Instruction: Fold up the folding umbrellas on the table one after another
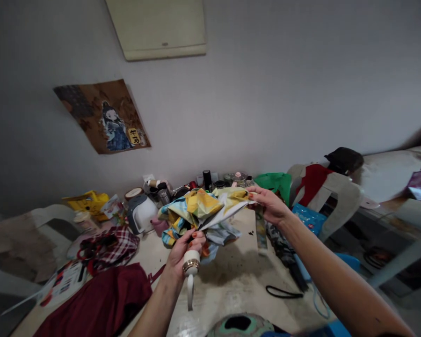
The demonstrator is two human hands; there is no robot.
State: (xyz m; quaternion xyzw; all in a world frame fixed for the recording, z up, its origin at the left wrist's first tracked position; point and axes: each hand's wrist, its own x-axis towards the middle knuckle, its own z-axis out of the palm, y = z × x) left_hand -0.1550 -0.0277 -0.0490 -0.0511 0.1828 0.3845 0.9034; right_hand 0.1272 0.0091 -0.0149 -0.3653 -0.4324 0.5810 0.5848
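A folding umbrella (205, 206) with a yellow, blue and white patterned canopy is held above the table, its fabric loose and bunched. My left hand (184, 248) is closed around its shaft just above the white handle (191, 262), which has a gold-coloured ring and a hooked end pointing toward me. With the fingertips of my right hand (269, 205) I pinch the canopy's outer edge and stretch one panel out to the right. Folds of cloth hide the ribs and most of the shaft.
Dark red cloth (105, 299) and a plaid cloth (117, 245) lie on the table (231, 299) at left. Bottles and jars (206, 180) line the wall side. At right are a dark folded umbrella (291, 262) with a black wrist strap (284, 293), a blue packet (308, 218) and a chair (347, 199).
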